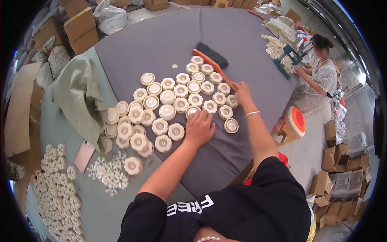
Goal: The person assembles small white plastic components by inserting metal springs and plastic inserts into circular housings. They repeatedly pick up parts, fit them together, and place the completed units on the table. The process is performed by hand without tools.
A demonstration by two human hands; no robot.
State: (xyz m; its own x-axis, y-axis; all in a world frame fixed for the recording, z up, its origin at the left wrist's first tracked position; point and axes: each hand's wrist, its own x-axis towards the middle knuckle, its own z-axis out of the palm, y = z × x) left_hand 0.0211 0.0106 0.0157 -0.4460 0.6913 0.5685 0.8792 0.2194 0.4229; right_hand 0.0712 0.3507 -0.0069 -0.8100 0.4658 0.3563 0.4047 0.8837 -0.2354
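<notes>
Where the left side of the table [141, 34] bends toward the rim of the view, a tall cardboard box [25, 117] stands at its edge. Next to the right, a dense heap of small cream ring-shaped parts [58, 193] covers the near left corner. Behind this heap, a grey-green woven sack [78, 94] lies draped over the surface, with a pink phone [84, 156] just beside its lower end. A loose pile of small white plastic pieces [109, 173] lies to the right of the phone.

The round cream knobs [167, 97] occupy the middle of the table, stacked on one another at the left and spread mostly in a single layer at the right. Some show a scalloped rim, others a smooth one. The left hand [199, 127] is palm down, fingers bent over the near knobs; whether it grips one cannot be determined. The right hand [242, 94] is closed around the orange handle of a brush [213, 63], whose dark bristles lie beyond the far knobs.

Farther right, a green bench press [289, 59] stands in front of a seated co-worker [324, 76]. A bucket with an orange-centred lid [296, 122] stands nearer, beside the table.
</notes>
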